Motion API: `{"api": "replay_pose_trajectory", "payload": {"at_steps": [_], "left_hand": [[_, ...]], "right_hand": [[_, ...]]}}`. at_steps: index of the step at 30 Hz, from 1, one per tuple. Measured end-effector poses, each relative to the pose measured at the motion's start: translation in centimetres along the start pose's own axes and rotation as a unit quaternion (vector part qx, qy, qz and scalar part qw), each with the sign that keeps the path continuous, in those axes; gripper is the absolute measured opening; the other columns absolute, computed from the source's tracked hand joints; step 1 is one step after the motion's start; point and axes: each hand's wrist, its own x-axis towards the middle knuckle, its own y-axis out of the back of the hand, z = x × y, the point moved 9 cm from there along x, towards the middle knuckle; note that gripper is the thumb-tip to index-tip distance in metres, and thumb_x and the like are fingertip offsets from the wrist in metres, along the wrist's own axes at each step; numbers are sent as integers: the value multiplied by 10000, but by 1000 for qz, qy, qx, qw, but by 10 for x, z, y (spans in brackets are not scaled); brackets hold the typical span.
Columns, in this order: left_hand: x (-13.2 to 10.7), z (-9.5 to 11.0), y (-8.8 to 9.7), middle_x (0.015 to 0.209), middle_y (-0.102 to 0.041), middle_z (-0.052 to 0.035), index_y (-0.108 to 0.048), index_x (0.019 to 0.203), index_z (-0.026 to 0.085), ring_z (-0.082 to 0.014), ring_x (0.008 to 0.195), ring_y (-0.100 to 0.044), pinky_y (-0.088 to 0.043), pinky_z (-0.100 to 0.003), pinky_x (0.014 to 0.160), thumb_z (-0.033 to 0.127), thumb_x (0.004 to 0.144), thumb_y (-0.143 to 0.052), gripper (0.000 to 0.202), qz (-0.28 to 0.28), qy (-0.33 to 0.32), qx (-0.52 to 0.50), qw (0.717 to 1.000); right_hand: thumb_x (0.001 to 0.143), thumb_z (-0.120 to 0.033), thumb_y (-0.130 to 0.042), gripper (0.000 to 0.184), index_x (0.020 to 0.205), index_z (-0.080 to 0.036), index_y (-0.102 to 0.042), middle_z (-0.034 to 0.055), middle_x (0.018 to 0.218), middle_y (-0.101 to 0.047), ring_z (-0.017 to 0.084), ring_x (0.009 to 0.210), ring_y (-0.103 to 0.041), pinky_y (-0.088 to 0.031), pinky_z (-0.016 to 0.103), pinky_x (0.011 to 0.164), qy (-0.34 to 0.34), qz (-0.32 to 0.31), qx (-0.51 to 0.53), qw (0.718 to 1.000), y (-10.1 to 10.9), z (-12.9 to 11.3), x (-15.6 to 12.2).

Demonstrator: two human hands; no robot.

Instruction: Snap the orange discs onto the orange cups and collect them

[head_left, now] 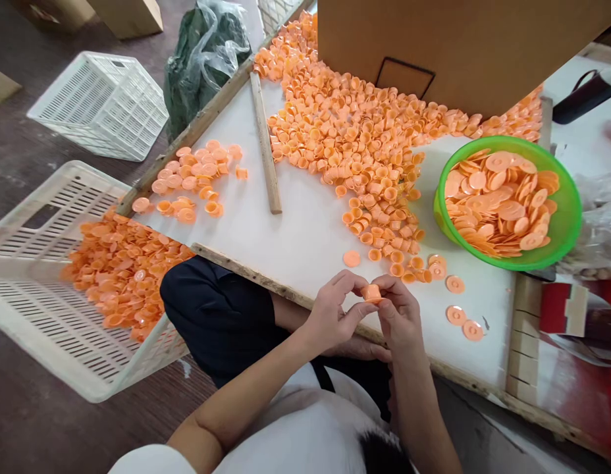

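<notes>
My left hand (332, 313) and my right hand (399, 316) meet over the near edge of the white table (305, 243), both pinching one small orange plastic cap (371, 292) between thumbs and fingertips. A large heap of orange caps (355, 138) spreads across the table beyond my hands. A green bowl (565, 224) at the right holds flat orange discs (503, 204). A few loose discs (456, 315) lie just right of my right hand.
A white slotted crate (39, 309) at the left holds finished orange pieces (122, 263). A smaller pile (197, 174) lies at the table's left. A wooden stick (265, 141) lies on the table. A cardboard box (458, 46) stands behind, with another white crate (101, 102) on the floor.
</notes>
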Motion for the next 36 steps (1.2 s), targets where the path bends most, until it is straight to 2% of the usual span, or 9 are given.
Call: {"api": "replay_pose_trajectory", "payload": {"at_steps": [5, 11, 16, 20, 25, 29, 31, 33, 36], "left_hand": [[-2, 8, -2, 855, -596, -39, -569, 911, 176, -173, 823, -559, -466, -311, 763, 358, 850, -642, 205, -25, -28, -1, 999], [-6, 12, -3, 817, -573, -36, -570, 867, 169, -163, 790, -536, -445, -295, 719, 299, 868, -608, 136, -21, -34, 11, 999], [-8, -5, -2, 814, -570, -28, -575, 862, 161, -151, 787, -542, -448, -285, 728, 304, 866, -625, 151, 16, 28, -37, 999], [-7, -21, 1, 833, -595, -26, -582, 870, 164, -147, 804, -555, -457, -290, 776, 330, 879, -620, 170, 44, 99, -90, 990], [-5, -32, 0, 865, -619, -30, -597, 894, 165, -150, 819, -574, -466, -290, 791, 331, 873, -623, 169, 40, 120, -94, 987], [2, -46, 1, 896, -643, -34, -601, 942, 175, -155, 843, -602, -478, -290, 800, 345, 889, -593, 178, 41, 131, -52, 989], [7, -54, 20, 892, -646, -30, -610, 949, 178, -156, 840, -604, -478, -291, 804, 355, 869, -618, 194, 72, 123, 27, 989], [12, -63, 60, 899, -646, -31, -619, 959, 179, -160, 830, -602, -478, -299, 806, 372, 845, -642, 225, 134, 111, 134, 976], [14, -82, 142, 970, -638, -58, -615, 1032, 169, -183, 831, -600, -486, -346, 829, 390, 839, -630, 295, 235, 119, 296, 918]], "right_hand": [[785, -395, -728, 218, 902, -226, -654, 7, 839, -556, 164, 772, -530, -452, 313, 727, 19, -15, 13, 1000, -1, -3, -6], [786, -362, -726, 171, 864, -224, -662, -2, 781, -560, 167, 757, -548, -455, 306, 704, 38, -2, 19, 999, -2, -4, -11], [840, -318, -678, 112, 913, -236, -658, -4, 810, -603, 153, 772, -574, -481, 282, 703, 14, 21, -10, 1000, -2, 2, -11], [821, -304, -703, 225, 1029, -259, -629, 10, 932, -632, 173, 869, -604, -512, 314, 778, 20, 29, -70, 997, -4, 5, -12], [820, -305, -701, 223, 1014, -243, -611, 27, 931, -636, 184, 862, -620, -526, 346, 792, 39, 77, -153, 984, -2, 7, -10], [812, -367, -689, 301, 1077, -249, -609, 58, 1042, -629, 199, 933, -612, -535, 372, 826, 43, 69, -215, 973, 3, 11, 1], [798, -391, -691, 380, 1137, -248, -598, 72, 1097, -622, 207, 965, -611, -533, 396, 856, 47, 88, -260, 960, 26, 8, 3], [805, -408, -671, 400, 1156, -230, -595, 79, 1080, -633, 216, 959, -618, -528, 419, 869, 52, 154, -331, 929, 69, -4, -1], [874, -428, -561, 352, 1126, -187, -607, 117, 1079, -648, 239, 937, -621, -521, 427, 840, 30, 271, -486, 830, 144, -31, -17]]}}
